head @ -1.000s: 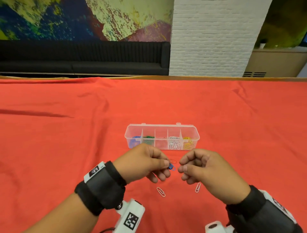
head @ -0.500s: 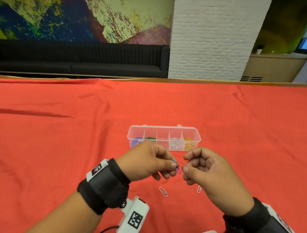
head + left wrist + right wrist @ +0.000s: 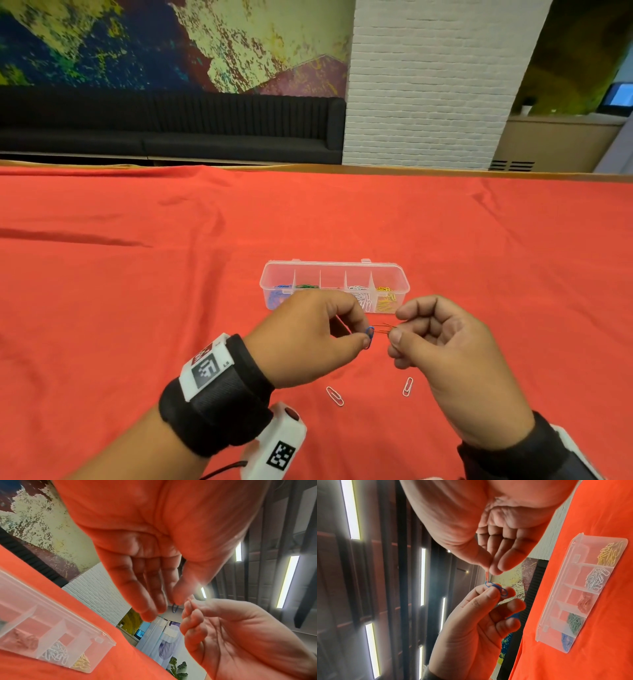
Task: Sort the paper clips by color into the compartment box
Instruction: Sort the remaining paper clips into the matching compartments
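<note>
My left hand (image 3: 363, 339) pinches a blue paper clip (image 3: 369, 337) between thumb and forefinger, just above the red cloth. Facing it, my right hand (image 3: 394, 335) pinches a thin red paper clip (image 3: 384, 328), whose free end meets the blue clip's loop. The right wrist view shows the red clip (image 3: 487, 575) touching the blue clip (image 3: 496, 588); whether they are hooked together I cannot tell. Just behind both hands stands the clear compartment box (image 3: 330, 263), holding blue, green, red, white and yellow clips from left to right.
Two white paper clips lie on the cloth below my hands, one (image 3: 335, 396) under the left and one (image 3: 407, 386) beside the right. The red cloth (image 3: 137, 308) covers the whole table up to its far wooden edge.
Both hands have drifted a little to the right and drawn slightly apart. The red clip now shows stretched between them.
</note>
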